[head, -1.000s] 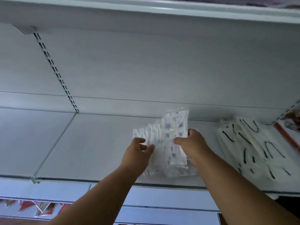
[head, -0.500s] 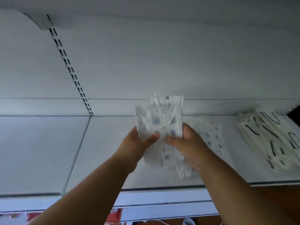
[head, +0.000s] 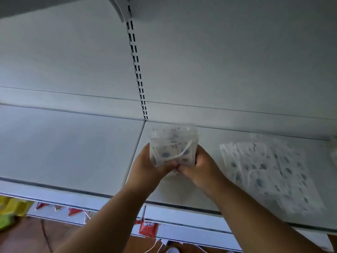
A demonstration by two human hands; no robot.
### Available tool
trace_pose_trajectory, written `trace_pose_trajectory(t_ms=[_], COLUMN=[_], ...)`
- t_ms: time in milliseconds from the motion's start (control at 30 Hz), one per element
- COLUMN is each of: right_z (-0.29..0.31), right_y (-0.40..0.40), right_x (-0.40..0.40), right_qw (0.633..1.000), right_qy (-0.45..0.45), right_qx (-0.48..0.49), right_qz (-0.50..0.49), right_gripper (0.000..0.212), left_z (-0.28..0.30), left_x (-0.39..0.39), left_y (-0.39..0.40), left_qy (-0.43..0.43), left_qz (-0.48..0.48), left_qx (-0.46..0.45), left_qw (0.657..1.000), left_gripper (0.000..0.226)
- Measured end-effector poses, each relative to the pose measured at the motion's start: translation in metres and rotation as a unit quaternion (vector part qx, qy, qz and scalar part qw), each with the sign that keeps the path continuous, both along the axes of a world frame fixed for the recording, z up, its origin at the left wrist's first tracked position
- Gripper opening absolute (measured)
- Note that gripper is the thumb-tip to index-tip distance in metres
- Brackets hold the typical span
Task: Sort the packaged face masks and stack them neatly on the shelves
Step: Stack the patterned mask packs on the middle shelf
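Note:
A small bundle of packaged face masks (head: 173, 143), clear wrappers with blue dots, stands upright above the white shelf (head: 73, 152). My left hand (head: 147, 168) grips its left side and my right hand (head: 198, 165) grips its right side, thumbs meeting at the bottom edge. The bundle's lower part is hidden behind my fingers. To the right, several more blue-dotted mask packs (head: 269, 172) lie flat on the same shelf.
A slotted upright (head: 136, 70) runs down the white back panel to the seam between two shelf boards. Red price tags (head: 148, 228) hang under the shelf's front edge. Yellow-green packs (head: 11, 210) sit at the lower left, above a brown floor.
The view swung left, so the flat mask packs slid to the right and the black-looped pile left the frame. Both hands still hold the bundle, now gripped lower with thumbs together.

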State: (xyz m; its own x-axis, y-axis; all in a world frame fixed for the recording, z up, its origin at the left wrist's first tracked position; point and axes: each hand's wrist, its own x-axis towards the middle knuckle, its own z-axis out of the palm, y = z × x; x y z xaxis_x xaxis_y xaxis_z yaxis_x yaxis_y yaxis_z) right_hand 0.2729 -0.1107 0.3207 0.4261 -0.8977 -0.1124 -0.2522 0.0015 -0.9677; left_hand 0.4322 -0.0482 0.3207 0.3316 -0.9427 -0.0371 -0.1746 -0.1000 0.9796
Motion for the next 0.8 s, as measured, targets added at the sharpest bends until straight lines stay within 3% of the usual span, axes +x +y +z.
trace_pose_trajectory(t_ms=[133, 333, 500, 667, 800], right_z=[0.006, -0.003, 0.002, -0.005, 0.002], right_y=[0.003, 0.007, 0.005, -0.006, -0.010], right_x=[0.004, -0.002, 0.006, 0.004, 0.005], right_qw=[0.999, 0.999, 0.996, 0.999, 0.998], right_qy=[-0.018, -0.028, -0.043, 0.003, -0.030], right_qx=[-0.039, -0.022, -0.060, -0.015, -0.007], right_qz=[-0.020, -0.019, -0.041, -0.046, -0.060], right_gripper=[0.039, 0.057, 0.052, 0.048, 0.040], left_z=[0.006, 0.003, 0.007, -0.003, -0.002], left_x=[-0.006, -0.005, -0.025, -0.014, -0.014], left_y=[-0.004, -0.005, -0.007, -0.015, -0.017], left_qy=[0.003, 0.005, 0.028, 0.065, -0.010], left_qz=[0.017, 0.024, 0.027, 0.020, -0.013], left_qx=[-0.038, -0.069, -0.114, -0.085, -0.086], left_qw=[0.999, 0.997, 0.993, 0.994, 0.996], left_gripper=[0.071, 0.069, 0.064, 0.061, 0.058])
